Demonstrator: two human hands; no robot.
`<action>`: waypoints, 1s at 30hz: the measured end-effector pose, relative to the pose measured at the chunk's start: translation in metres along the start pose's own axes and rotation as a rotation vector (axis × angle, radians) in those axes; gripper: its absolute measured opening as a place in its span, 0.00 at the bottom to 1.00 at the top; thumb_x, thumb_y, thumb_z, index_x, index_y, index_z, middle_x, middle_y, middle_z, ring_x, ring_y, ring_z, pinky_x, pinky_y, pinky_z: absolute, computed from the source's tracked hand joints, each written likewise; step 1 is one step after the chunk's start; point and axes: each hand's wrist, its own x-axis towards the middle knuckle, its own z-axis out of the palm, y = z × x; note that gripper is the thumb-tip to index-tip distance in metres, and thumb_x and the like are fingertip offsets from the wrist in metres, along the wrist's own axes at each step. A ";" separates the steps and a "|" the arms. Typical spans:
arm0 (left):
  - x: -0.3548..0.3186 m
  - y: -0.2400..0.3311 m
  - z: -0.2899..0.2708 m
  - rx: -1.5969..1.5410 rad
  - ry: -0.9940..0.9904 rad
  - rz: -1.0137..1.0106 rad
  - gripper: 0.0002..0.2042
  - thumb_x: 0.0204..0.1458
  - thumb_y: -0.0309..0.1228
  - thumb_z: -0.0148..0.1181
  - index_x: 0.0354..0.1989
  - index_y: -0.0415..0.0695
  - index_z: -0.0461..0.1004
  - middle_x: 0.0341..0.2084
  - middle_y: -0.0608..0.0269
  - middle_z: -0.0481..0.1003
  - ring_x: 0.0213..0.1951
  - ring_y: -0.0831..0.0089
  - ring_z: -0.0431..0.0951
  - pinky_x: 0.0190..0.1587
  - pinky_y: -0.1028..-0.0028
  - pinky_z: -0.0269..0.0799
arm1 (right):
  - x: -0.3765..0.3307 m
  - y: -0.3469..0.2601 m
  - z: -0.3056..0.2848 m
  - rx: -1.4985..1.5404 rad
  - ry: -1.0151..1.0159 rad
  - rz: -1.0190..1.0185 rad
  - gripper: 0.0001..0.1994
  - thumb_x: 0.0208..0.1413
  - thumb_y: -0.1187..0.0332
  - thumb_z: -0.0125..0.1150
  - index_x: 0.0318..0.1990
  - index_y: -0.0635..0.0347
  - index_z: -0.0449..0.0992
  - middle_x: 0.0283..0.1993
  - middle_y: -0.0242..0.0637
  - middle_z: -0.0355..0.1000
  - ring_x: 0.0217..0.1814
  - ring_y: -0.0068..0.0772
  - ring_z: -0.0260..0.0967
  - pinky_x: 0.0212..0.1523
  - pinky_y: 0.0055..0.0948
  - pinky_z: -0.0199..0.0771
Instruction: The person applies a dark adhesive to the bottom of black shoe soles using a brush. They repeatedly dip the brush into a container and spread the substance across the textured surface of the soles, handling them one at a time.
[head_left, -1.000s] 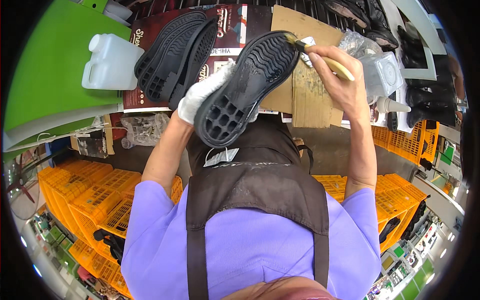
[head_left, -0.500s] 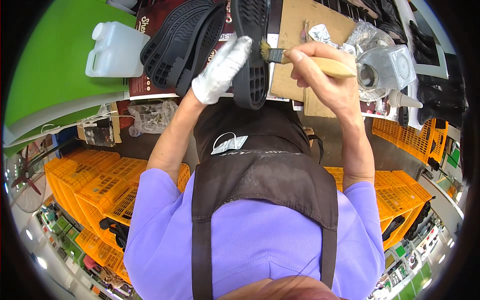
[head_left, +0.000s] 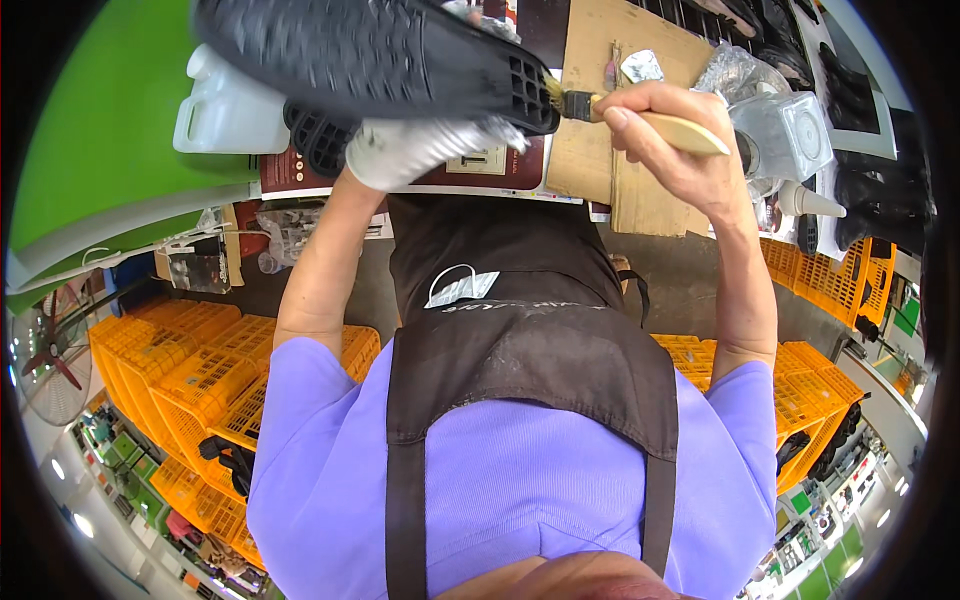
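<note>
My left hand (head_left: 410,152), in a white glove, grips a black shoe sole (head_left: 400,65) from beneath. The sole is raised and turned crosswise, its gridded heel end to the right and its other end far left, blurred by motion. Most of the left fingers are hidden behind it. Bare, my right hand (head_left: 688,150) pinches the pale wooden handle of a paintbrush (head_left: 683,134). The bristles touch the heel rim of the sole. Below the raised sole another black sole (head_left: 318,140) lies partly covered on the dark red printed sheet (head_left: 440,180).
A translucent white jug (head_left: 228,118) stands on the green table (head_left: 110,110) at left. Brown cardboard (head_left: 600,150) lies under the brush. At right are a clear plastic container (head_left: 785,135) and a nozzle bottle (head_left: 812,203). Orange crates (head_left: 215,375) stand behind me on both sides.
My left hand has swung the sole from upright to crosswise and lifted it leftward over the jug and other soles. My right hand has moved slightly right with the paintbrush.
</note>
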 end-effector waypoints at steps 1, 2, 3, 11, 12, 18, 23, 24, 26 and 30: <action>-0.004 -0.003 -0.002 0.003 -0.003 0.015 0.21 0.51 0.33 0.57 0.52 0.39 0.62 0.48 0.59 0.67 0.50 0.70 0.67 0.53 0.70 0.63 | 0.001 -0.002 0.000 0.035 0.013 0.068 0.08 0.51 0.68 0.60 0.30 0.64 0.76 0.21 0.33 0.73 0.23 0.20 0.71 0.24 0.20 0.70; -0.006 -0.006 -0.004 0.034 -0.012 0.047 0.21 0.51 0.33 0.57 0.52 0.39 0.62 0.49 0.59 0.67 0.51 0.69 0.67 0.54 0.69 0.62 | 0.003 -0.004 0.000 0.055 0.020 0.119 0.09 0.51 0.66 0.59 0.30 0.64 0.76 0.20 0.32 0.72 0.22 0.18 0.70 0.23 0.18 0.70; -0.007 -0.009 -0.005 0.094 -0.028 0.095 0.22 0.51 0.33 0.56 0.53 0.38 0.62 0.49 0.58 0.66 0.52 0.68 0.66 0.54 0.69 0.61 | 0.006 -0.008 0.000 0.087 0.029 0.171 0.10 0.51 0.66 0.59 0.30 0.65 0.76 0.20 0.32 0.72 0.22 0.18 0.70 0.23 0.18 0.70; 0.020 -0.041 -0.034 1.032 -0.220 0.877 0.23 0.51 0.34 0.55 0.54 0.37 0.61 0.54 0.54 0.62 0.57 0.62 0.61 0.59 0.65 0.55 | 0.014 -0.027 0.016 0.202 0.095 0.234 0.11 0.54 0.64 0.55 0.29 0.64 0.77 0.18 0.30 0.70 0.18 0.15 0.66 0.19 0.14 0.65; 0.022 -0.041 -0.035 1.044 -0.197 0.909 0.24 0.51 0.34 0.55 0.55 0.36 0.61 0.54 0.53 0.62 0.57 0.61 0.60 0.59 0.65 0.54 | 0.012 -0.031 0.018 0.205 0.093 0.233 0.11 0.54 0.64 0.55 0.29 0.64 0.77 0.18 0.30 0.70 0.18 0.15 0.65 0.19 0.14 0.64; 0.020 -0.038 -0.020 0.769 0.117 0.638 0.08 0.53 0.28 0.51 0.39 0.38 0.69 0.41 0.55 0.71 0.46 0.63 0.71 0.49 0.65 0.67 | -0.006 -0.045 0.027 0.458 -0.034 0.357 0.11 0.52 0.66 0.57 0.27 0.65 0.76 0.18 0.32 0.70 0.16 0.16 0.65 0.17 0.14 0.63; -0.003 -0.012 -0.005 1.209 -0.140 0.485 0.21 0.48 0.28 0.56 0.52 0.39 0.63 0.48 0.54 0.67 0.53 0.60 0.65 0.58 0.66 0.56 | -0.006 -0.006 -0.005 0.892 -0.006 0.119 0.10 0.53 0.67 0.54 0.33 0.66 0.76 0.20 0.35 0.70 0.16 0.18 0.64 0.15 0.15 0.62; -0.010 -0.014 -0.001 0.812 -0.070 0.308 0.21 0.50 0.29 0.53 0.54 0.38 0.61 0.50 0.56 0.66 0.53 0.63 0.65 0.58 0.66 0.56 | -0.006 -0.003 -0.013 0.851 0.043 0.086 0.10 0.53 0.68 0.54 0.34 0.66 0.76 0.22 0.35 0.71 0.18 0.18 0.64 0.17 0.15 0.62; -0.016 -0.023 0.001 0.105 0.024 0.125 0.22 0.55 0.32 0.48 0.57 0.39 0.57 0.50 0.58 0.66 0.53 0.67 0.66 0.57 0.67 0.59 | -0.003 0.003 -0.021 0.720 0.108 0.014 0.10 0.53 0.68 0.54 0.36 0.66 0.76 0.24 0.36 0.71 0.22 0.19 0.64 0.22 0.15 0.62; -0.019 -0.030 -0.006 -0.848 -0.279 -0.145 0.28 0.60 0.49 0.31 0.58 0.38 0.57 0.51 0.51 0.66 0.51 0.63 0.69 0.56 0.64 0.63 | 0.003 0.008 -0.020 0.406 0.013 -0.172 0.10 0.50 0.70 0.56 0.36 0.68 0.76 0.27 0.38 0.72 0.26 0.22 0.62 0.28 0.18 0.62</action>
